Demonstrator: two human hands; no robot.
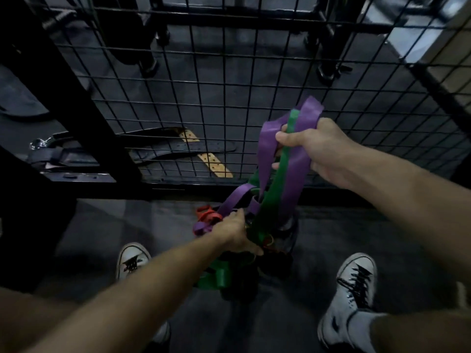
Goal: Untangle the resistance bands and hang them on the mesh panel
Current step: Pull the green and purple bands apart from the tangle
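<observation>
Early on: right hand (323, 151) grips purple band (293, 169) and green band (276, 179), left hand (235, 234) grasps the knotted pile (224, 273); mesh panel (204, 85) shows none hung

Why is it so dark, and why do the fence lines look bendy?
Head view: dim light, so the floor and the mesh panel look nearly black, while the purple band and green band stay bright; the wide lens curves the mesh lines near the edges; the left hand looks slightly blurred.
</observation>
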